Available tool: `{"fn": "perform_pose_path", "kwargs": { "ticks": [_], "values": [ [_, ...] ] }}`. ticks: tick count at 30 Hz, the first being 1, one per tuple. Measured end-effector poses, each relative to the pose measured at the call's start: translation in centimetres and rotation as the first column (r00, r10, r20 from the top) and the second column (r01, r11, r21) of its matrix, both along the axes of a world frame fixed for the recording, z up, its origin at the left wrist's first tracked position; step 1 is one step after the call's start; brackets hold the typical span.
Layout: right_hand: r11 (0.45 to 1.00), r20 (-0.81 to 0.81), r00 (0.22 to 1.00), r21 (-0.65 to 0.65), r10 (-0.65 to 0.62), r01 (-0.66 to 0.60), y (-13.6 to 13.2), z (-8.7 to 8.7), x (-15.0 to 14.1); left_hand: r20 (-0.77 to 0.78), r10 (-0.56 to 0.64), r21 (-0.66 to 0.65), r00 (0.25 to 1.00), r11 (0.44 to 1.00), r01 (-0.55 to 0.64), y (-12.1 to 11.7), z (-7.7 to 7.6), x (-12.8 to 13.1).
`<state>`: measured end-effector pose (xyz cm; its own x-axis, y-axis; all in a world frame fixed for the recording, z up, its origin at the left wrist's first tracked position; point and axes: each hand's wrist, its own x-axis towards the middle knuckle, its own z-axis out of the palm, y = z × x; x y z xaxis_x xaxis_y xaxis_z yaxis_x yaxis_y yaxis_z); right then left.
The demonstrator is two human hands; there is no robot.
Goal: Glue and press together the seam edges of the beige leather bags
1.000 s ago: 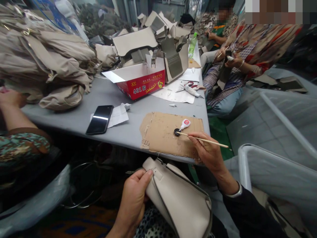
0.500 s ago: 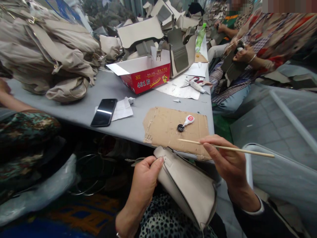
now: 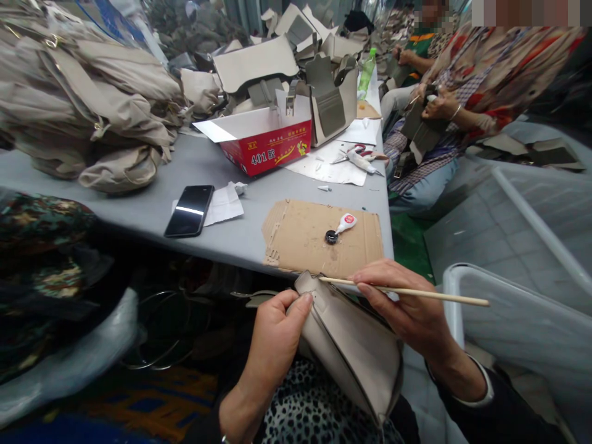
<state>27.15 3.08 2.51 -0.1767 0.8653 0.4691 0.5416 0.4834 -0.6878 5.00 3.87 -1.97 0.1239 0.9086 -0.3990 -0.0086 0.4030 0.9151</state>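
My left hand (image 3: pixel 277 333) pinches the upper corner of a beige leather bag (image 3: pixel 356 333), which leans across my lap below the table edge. Between the thumb and fingers of my right hand (image 3: pixel 407 302) is a thin wooden stick (image 3: pixel 430 296). The stick's tip lies at the bag's top edge, near my left thumb; whether it touches is too fine to tell. Just beyond, on a cardboard sheet (image 3: pixel 296 240), are a small black cap (image 3: pixel 331 237) with dark contents and a white glue bottle (image 3: pixel 346 222) whose nozzle rests against it.
A phone (image 3: pixel 189 211) lies on paper at the left. Behind stand a red box (image 3: pixel 277 143), pliers (image 3: pixel 361 159), a green bottle (image 3: pixel 367 74) and heaped bag parts (image 3: pixel 256 61). Fabric bags (image 3: pixel 87 92) crowd the left. Grey bins (image 3: pixel 504 222) and a seated co-worker (image 3: pixel 462 105) are at right.
My right hand has moved left and slightly down, bringing the stick's tip from above the cardboard to the bag's top edge. A person's arm at far left has gone from view.
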Motion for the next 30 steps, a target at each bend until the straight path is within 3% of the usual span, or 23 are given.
{"fn": "perform_pose_path", "kwargs": {
  "ticks": [14, 18, 22, 25, 30],
  "values": [
    [0.999, 0.028, 0.999, 0.032, -0.025, 0.024, -0.5, 0.5, 0.1, -0.023, -0.035, -0.012, 0.999, 0.999, 0.034, -0.1, -0.1, 0.0],
    [1.000, 0.014, 1.000, -0.022, -0.018, 0.019, -0.5, 0.1, 0.4, -0.023, -0.044, -0.017, 0.999, 0.999, 0.044, 0.0, -0.5, -0.2],
    [0.990, -0.197, 0.977, -0.128, -0.079, 0.055, -0.8, -1.2, 0.7, -0.013, -0.038, -0.010, 0.999, 0.999, 0.038, 0.2, -0.5, -0.4],
    [0.964, -0.407, 0.888, -0.235, -0.212, 0.123, -0.8, -2.7, 0.6, 0.000, -0.028, -0.006, 1.000, 1.000, 0.028, 0.2, -0.2, -0.4],
    [0.921, -0.538, 0.791, -0.381, -0.292, 0.081, -1.1, -4.8, 0.1, -0.003, -0.026, -0.006, 1.000, 1.000, 0.026, 0.3, 0.0, -0.3]
  ]
}}
